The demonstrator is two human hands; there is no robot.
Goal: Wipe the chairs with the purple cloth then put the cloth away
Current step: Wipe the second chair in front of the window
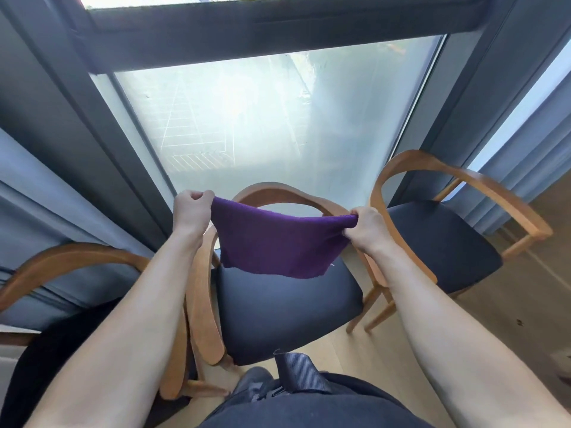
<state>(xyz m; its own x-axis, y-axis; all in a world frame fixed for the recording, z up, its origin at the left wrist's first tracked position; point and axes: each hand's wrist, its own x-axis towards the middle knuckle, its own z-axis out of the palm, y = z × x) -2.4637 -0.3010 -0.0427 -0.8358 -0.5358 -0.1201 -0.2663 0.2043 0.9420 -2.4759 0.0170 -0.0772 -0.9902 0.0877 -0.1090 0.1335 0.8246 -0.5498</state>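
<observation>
Frosted glass [262, 118] fills the background inside a dark window frame [278, 35]. A blue-grey curtain [61, 211] hangs at the left, another curtain [525, 180] hangs at the right, and a pale wooden floor [494, 319] runs beneath. 3 chairs with curved wooden arms and dark padded seats stand in a row before the window: the left chair [77, 254] is partly cut off by the person's forearm, the middle chair [287, 310] sits straight ahead, and the right chair [441, 242] stands just beside it, angled slightly outward. The purple cloth [278, 242] is held up in the air over the middle chair, stretched between both hands in front of its curved backrest. Its top edge sags a little between the 2 grips, and its lower edge hangs loose above the rear of the seat. Whether that edge touches the seat cannot be told. The left hand [191, 208] pinches the cloth's upper left corner, fingers curled tight into a fist around the fabric. The right hand [367, 227] grips the upper right corner, which is bunched between the thumb and the curled fingers. Both bare forearms reach forward from the lower corners of the view. At the bottom, a dark shoe [250, 381] rests on the floor near the front of the middle chair's seat, with a dark ribbed strap [296, 369] on the person's clothing next to it.
</observation>
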